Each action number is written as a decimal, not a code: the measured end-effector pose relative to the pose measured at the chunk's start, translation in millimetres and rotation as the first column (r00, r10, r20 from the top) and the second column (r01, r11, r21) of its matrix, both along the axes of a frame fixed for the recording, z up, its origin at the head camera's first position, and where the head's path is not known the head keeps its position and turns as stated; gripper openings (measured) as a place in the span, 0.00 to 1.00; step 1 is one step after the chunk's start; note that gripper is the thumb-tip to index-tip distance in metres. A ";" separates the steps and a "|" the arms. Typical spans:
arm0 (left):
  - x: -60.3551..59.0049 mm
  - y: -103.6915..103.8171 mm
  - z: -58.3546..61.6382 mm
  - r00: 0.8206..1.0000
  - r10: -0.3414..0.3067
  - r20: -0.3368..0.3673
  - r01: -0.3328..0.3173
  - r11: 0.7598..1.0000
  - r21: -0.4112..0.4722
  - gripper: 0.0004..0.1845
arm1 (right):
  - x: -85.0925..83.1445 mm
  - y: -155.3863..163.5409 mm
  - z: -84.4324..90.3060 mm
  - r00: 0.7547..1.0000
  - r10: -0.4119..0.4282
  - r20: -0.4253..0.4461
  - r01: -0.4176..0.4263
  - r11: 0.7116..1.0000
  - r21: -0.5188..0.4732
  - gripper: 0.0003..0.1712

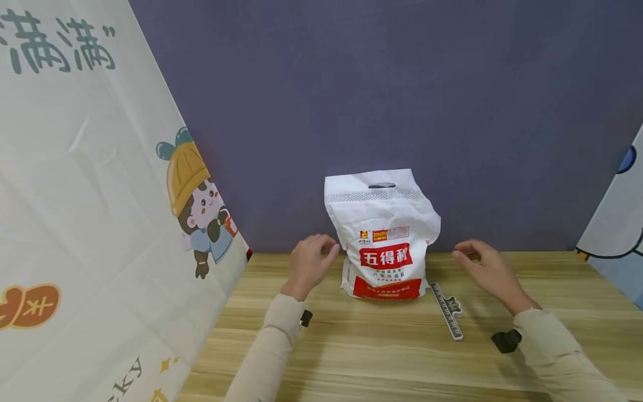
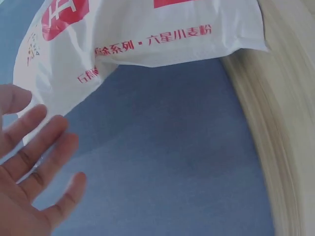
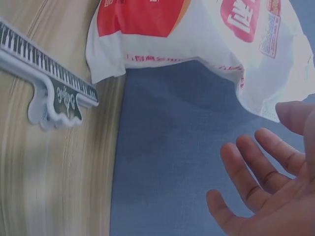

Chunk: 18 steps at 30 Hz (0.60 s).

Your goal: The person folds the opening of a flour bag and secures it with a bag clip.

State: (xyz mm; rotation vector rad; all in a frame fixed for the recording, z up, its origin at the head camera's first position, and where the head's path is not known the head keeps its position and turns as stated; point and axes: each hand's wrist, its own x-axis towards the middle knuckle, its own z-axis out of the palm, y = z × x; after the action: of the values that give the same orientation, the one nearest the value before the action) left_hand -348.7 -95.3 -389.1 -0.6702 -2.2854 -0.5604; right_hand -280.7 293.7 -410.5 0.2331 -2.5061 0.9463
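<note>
Hands [image 1: 309,266] [image 1: 491,274] beside the white bag [image 1: 384,237], wider gap off its right edge

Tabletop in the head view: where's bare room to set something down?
A broad bare patch of tabletop lies before the white bag, between the left sleeve and the piano-key clip. Another lies right of the right hand. It's crowded between bag and right hand, where the clip sits.

1. My right hand [image 3: 278,196] sits at four o'clock, loosely spread.
2. A white, red-printed bag [image 3: 209,42] bulges at one o'clock; whether I touch it, I can't tell.
3. The piano-key clip [image 3: 55,81] lies at ten o'clock on the table [image 3: 59,187].
</note>
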 end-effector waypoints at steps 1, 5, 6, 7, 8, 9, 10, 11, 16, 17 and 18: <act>0.3 1.3 1.5 1.000 -0.010 -0.020 0.010 1.000 0.005 0.06 | 0.5 -1.3 0.5 1.000 -0.002 -0.001 0.002 1.000 -0.003 0.20; 1.7 6.3 6.7 0.995 -0.041 -0.089 0.043 0.999 0.022 0.07 | 2.9 -6.4 1.1 1.000 0.003 0.011 -0.003 1.000 -0.018 0.20; 1.8 7.6 8.0 0.994 -0.047 -0.100 0.050 0.998 0.025 0.06 | 3.2 -7.4 0.7 1.000 0.006 0.014 -0.006 1.000 -0.023 0.20; 2.2 9.0 9.5 0.993 -0.058 -0.107 0.061 0.998 0.031 0.06 | 3.5 -8.2 0.4 1.000 0.010 0.018 -0.010 1.000 -0.027 0.20; 2.5 10.3 11.1 0.992 -0.064 -0.112 0.068 0.997 0.031 0.06 | 3.6 -8.9 0.1 1.000 0.013 0.021 -0.013 0.999 -0.031 0.21; 2.8 11.8 12.7 0.991 -0.072 -0.115 0.076 0.997 0.030 0.06 | 3.6 -9.5 -0.4 1.000 0.013 0.020 -0.013 0.999 -0.031 0.21; 2.9 13.2 14.1 0.990 -0.079 -0.119 0.083 0.996 0.029 0.06 | 3.6 -10.1 -0.8 1.000 0.015 0.019 -0.014 0.999 -0.035 0.21; 2.7 14.7 15.3 0.989 -0.085 -0.123 0.089 0.996 0.029 0.07 | 3.7 -10.5 -1.3 1.000 0.014 0.018 -0.013 0.999 -0.038 0.21; 2.1 23.4 22.0 0.982 -0.104 -0.155 0.109 0.994 0.029 0.08 | 4.7 -13.3 -3.6 1.000 0.017 0.018 -0.016 0.999 -0.041 0.19; 2.0 25.6 23.8 0.981 -0.108 -0.161 0.114 0.993 0.029 0.08 | 4.9 -13.7 -3.9 1.000 0.017 0.020 -0.016 0.999 -0.041 0.19; 2.1 28.2 26.0 0.979 -0.112 -0.168 0.118 0.993 0.028 0.08 | 5.0 -14.2 -4.1 1.000 0.016 0.023 -0.015 0.999 -0.041 0.19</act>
State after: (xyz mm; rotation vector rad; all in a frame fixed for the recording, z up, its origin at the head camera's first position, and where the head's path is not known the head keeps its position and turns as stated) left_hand -346.6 -67.1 -363.2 -0.8039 -2.0859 -0.5781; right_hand -275.7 279.5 -414.6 0.2299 -2.5064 1.0102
